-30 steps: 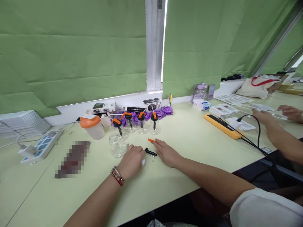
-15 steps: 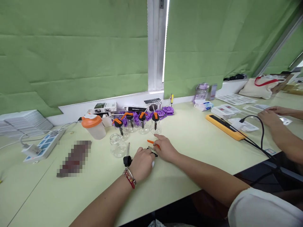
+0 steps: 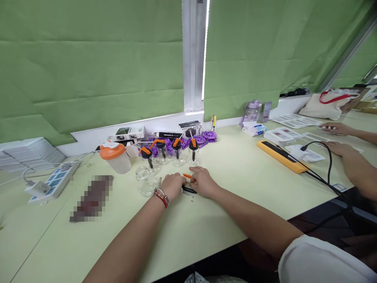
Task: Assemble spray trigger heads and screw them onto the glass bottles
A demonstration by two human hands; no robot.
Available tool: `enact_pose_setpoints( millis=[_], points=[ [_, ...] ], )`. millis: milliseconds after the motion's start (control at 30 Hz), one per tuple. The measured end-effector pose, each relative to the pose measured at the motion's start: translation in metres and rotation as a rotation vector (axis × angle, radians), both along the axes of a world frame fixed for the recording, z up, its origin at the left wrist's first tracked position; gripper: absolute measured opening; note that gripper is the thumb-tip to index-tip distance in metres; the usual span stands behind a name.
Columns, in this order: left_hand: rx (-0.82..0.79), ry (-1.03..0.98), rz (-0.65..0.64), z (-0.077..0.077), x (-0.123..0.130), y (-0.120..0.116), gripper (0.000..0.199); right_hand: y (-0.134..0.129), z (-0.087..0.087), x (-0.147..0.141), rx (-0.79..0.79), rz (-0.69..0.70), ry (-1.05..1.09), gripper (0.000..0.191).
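At the centre of the frame, in the head view, the left hand [image 3: 174,186] curls beside a slim black plastic piece [image 3: 189,189], and the right hand [image 3: 205,184], fingers bent, is at a thin orange plastic strip [image 3: 188,176]; whether either grips anything, I cannot tell. The step seems to be handling these, which calls for a light fingertip pinch. A lidless clear glass jar [image 3: 147,185] sits left of them on the pale yellow-green table [image 3: 241,177]; green paper [image 3: 88,78] covers the upper frame.
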State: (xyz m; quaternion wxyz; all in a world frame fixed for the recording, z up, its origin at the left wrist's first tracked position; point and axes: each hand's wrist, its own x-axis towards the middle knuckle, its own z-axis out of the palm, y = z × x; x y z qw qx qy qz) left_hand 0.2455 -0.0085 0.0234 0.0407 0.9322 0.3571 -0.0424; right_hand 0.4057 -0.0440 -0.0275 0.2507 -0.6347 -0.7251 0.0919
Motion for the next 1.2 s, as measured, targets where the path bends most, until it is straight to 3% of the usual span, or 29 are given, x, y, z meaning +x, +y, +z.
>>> enact_pose_setpoints(
  millis=[167,333,500,667,867,967,1067,1200],
  points=[
    [-0.010,0.003,-0.039,0.003,0.001,0.005,0.026,-0.006,0.007,0.007,0.110,-0.011,0.143,0.009],
    [-0.017,-0.016,-0.040,0.000,0.001,0.004,0.024,-0.012,0.008,0.001,0.025,-0.073,0.324,0.010],
    [-0.035,-0.110,0.005,-0.003,-0.003,0.006,0.022,-0.014,0.000,-0.008,0.035,0.014,0.454,0.036],
    [-0.079,-0.291,0.045,-0.005,-0.012,0.012,0.022,-0.013,0.000,-0.015,0.099,0.073,0.502,0.032],
    [-0.421,-0.875,0.129,-0.014,-0.012,0.004,0.014,-0.009,0.015,-0.019,0.026,0.097,1.172,0.030],
    [-0.522,-0.945,0.111,-0.015,-0.009,-0.004,0.013,-0.009,0.028,-0.019,0.138,0.057,1.314,0.030],
    [-0.543,-0.951,0.087,-0.015,-0.007,-0.009,0.012,-0.010,0.035,-0.019,0.225,0.064,1.253,0.028],
    [-0.551,-0.959,0.099,-0.018,-0.009,-0.009,0.010,-0.010,0.031,-0.019,0.249,0.120,0.878,0.018]
  ],
)
